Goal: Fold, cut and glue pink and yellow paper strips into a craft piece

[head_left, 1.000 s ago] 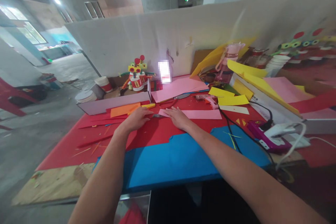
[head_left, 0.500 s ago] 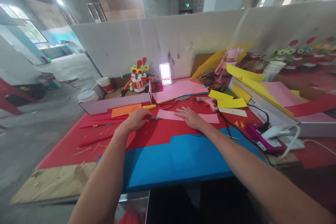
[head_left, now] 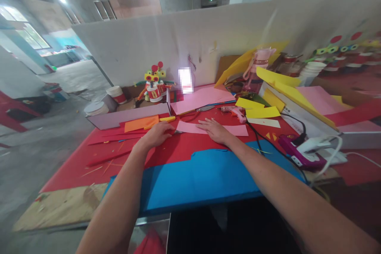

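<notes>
A pink paper strip point(head_left: 236, 130) lies across the red sheet in front of me. My right hand point(head_left: 216, 130) rests flat on its middle, fingers stretched out to the left. At the strip's left end, my left hand point(head_left: 159, 133) is closed with curled fingers. A grey pointed tip point(head_left: 177, 131) sticks out from it and meets the strip's edge; the rest of that tool is hidden in the hand, so its kind does not show. Behind the strip lie grey scissors point(head_left: 205, 108) and a pink glue gun point(head_left: 235, 113).
Blue material point(head_left: 205, 178) covers the table's front edge. Orange paper point(head_left: 139, 123) lies left, yellow pieces point(head_left: 264, 112) right. A purple power strip point(head_left: 300, 158) with cables sits at the right. Paper-cup robot figures point(head_left: 154, 87) and a pink bottle point(head_left: 258, 67) stand at the back.
My left hand has edged slightly right, so the grey tip now sits right at the strip's left end. My right hand stays flat on the strip. The view has shifted slightly.
</notes>
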`<action>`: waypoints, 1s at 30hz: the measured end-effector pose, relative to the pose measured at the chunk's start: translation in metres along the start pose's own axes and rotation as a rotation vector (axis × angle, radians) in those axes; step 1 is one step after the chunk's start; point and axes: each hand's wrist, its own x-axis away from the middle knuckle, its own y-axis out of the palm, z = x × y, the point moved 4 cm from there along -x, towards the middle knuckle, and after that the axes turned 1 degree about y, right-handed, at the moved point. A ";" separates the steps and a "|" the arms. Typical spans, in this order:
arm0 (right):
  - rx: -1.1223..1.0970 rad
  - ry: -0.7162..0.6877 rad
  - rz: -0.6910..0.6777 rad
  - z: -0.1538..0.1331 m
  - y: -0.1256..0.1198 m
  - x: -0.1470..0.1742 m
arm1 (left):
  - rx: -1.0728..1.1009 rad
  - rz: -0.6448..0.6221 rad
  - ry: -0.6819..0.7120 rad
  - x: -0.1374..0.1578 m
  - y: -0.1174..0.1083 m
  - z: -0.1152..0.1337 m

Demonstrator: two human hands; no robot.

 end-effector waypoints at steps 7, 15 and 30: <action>0.005 0.004 0.008 0.000 0.000 -0.001 | -0.001 -0.014 -0.001 0.000 0.002 -0.001; 0.010 0.024 -0.008 0.000 0.000 -0.002 | 0.003 -0.032 -0.014 0.002 -0.001 0.006; 0.021 0.028 -0.006 -0.001 -0.001 -0.001 | 0.000 -0.001 0.005 -0.001 0.002 0.011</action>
